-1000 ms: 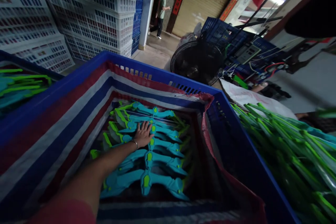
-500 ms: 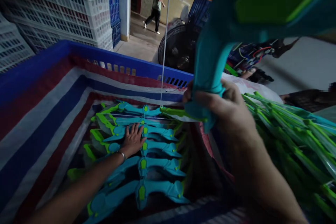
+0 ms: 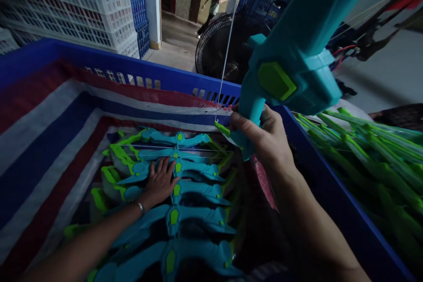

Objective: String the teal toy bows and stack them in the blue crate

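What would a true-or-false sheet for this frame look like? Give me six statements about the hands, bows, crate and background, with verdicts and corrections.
1. The left hand rests on bows in a blue crate. True.
2. The right hand grips a raised bow. True.
3. Both wrists are bare. False: a bracelet circles the left wrist.
4. The raised bow is teal all over. False: it also has green parts, such as a panel.
5. The crate is lined in plain yellow. False: its liner is striped red, white and blue.
6. A black fan stands beyond the crate's far rim. True.
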Tool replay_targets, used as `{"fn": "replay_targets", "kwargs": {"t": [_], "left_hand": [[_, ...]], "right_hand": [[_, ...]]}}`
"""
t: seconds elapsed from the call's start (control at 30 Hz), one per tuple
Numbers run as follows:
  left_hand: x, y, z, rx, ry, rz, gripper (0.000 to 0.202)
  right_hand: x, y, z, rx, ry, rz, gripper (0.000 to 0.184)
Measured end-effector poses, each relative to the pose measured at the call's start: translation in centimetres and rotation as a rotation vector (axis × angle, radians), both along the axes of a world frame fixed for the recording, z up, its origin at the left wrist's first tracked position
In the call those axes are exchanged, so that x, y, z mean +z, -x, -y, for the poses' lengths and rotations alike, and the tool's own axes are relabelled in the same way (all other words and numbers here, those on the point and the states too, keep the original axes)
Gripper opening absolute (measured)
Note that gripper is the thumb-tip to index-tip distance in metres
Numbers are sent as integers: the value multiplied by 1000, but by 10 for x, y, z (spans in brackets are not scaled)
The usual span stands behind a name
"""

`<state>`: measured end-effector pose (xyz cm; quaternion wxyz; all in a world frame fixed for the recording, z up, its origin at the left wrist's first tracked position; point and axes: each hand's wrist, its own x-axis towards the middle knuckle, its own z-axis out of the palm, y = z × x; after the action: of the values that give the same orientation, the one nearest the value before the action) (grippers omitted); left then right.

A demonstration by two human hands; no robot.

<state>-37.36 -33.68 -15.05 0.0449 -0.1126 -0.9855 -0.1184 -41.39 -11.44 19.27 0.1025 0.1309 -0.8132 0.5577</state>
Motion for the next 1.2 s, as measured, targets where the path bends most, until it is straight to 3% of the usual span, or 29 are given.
{"fn": "replay_targets", "kwargs": {"t": [0.23,0.5,0.73,0.93,1.2], "left_hand": [[3,-1,-1,0,-23,7,61],[8,-3,0,-9,-2,70,63],[26,1,-2,23,-22,183,65],[48,18,18,-64,-42,274,69],[40,32,22,7,5,315,63]], "right_hand": [[-28,10,7,77,-93,45,28],[-89,14,0,128,-142,100,14],[-129,9,-5,119,-214,210,25],[-147,6,-6,140,-419,127,38],[-164,9,-12,41,-655,-137,44]]}}
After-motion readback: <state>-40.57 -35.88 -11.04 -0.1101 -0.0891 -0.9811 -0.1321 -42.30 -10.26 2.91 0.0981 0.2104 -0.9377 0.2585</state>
